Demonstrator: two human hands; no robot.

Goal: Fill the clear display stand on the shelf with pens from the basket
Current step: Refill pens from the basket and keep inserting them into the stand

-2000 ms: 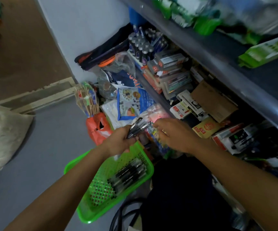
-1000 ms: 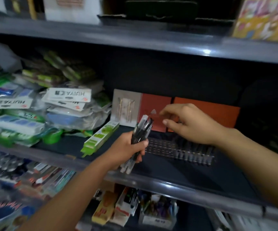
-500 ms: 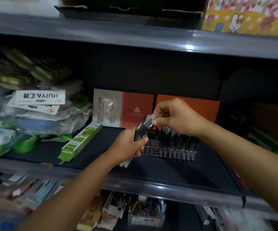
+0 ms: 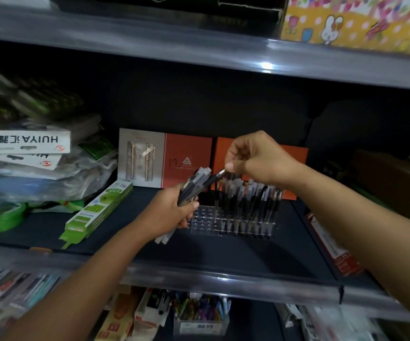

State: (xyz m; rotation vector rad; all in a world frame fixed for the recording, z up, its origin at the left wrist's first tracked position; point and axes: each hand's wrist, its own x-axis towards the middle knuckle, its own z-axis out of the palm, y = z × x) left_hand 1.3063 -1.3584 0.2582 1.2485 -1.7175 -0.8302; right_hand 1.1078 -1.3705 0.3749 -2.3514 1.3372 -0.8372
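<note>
Pens (image 4: 194,187): a bundle of black ones sits in the left hand (image 4: 168,214), fingers curled round it, bundle tilted with its upper ends toward 1 o'clock and the white lower ends sticking out below the palm at 7 o'clock. Right hand (image 4: 258,159) is just past it at 1 o'clock, thumb and fingertips pinching the top end of a single pen (image 4: 213,179) that is partly out of the bundle. Beyond the left hand at 3 o'clock, the clear display stand (image 4: 231,222) stands on the dark shelf (image 4: 223,252); its right and back holes already carry upright black pens, and the front-left holes nearest the left hand look empty, so I judge the fill roughly half done. Basket is not in view. Further back, two orange boxes (image 4: 186,163) lean against the shelf's rear; a green pack (image 4: 98,212) lies at 9 o'clock from the stand, with bagged stock piled past it. Risks as I read them: the pinch is at the very tip of the pen, so it could swing or slip free as it clears the bundle; pulling one pen may drag neighbours out of the left hand's grip and drop them on the shelf; the stand looks light and clear, so a pen missing a hole or the left hand's knuckles nudging it could shift it or knock the seated pens. Low light makes the empty holes hard to read.
</note>
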